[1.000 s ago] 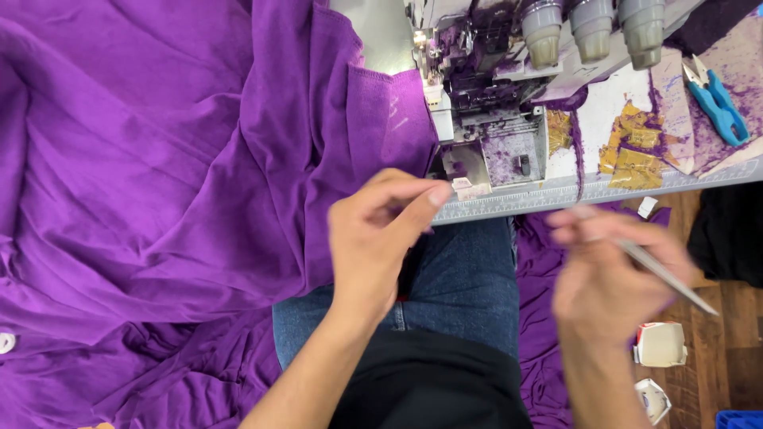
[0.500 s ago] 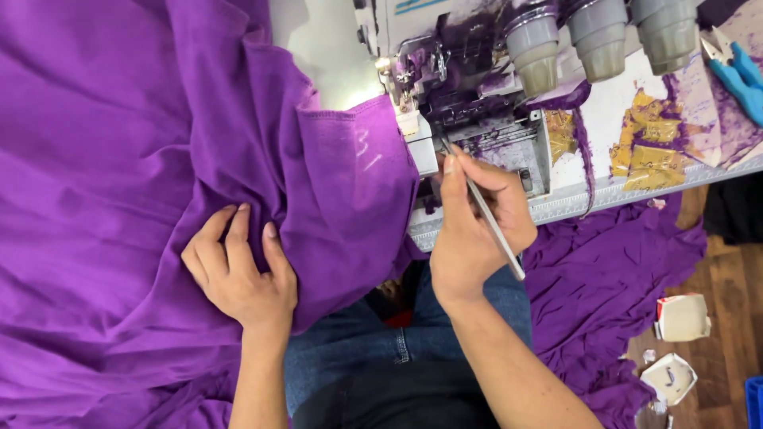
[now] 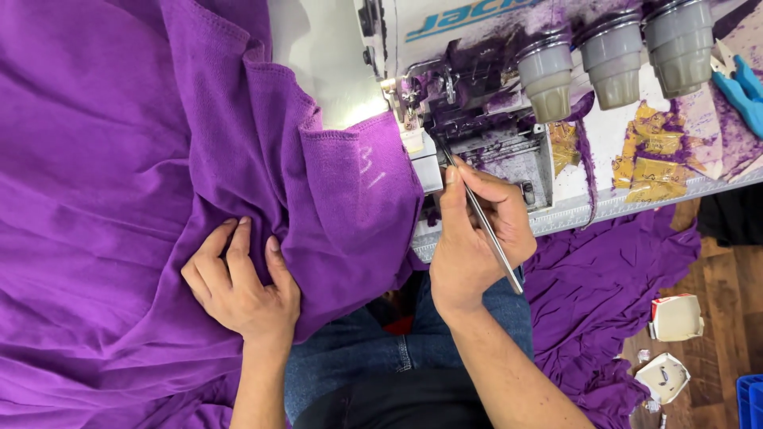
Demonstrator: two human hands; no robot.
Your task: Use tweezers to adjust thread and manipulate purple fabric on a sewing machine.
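Below, white cartons point(image 3: 675, 318) beside purple fabric point(image 3: 119, 159).

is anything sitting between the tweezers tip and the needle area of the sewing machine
Nothing visible does. The right hand holds the metal tweezers with the tip right at the lint-covered needle area of the overlock sewing machine. The purple fabric lies to the left of it, under the left hand.

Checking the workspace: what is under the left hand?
The left hand lies flat on bunched purple fabric. Whatever lies beneath the fabric is covered and cannot be seen.
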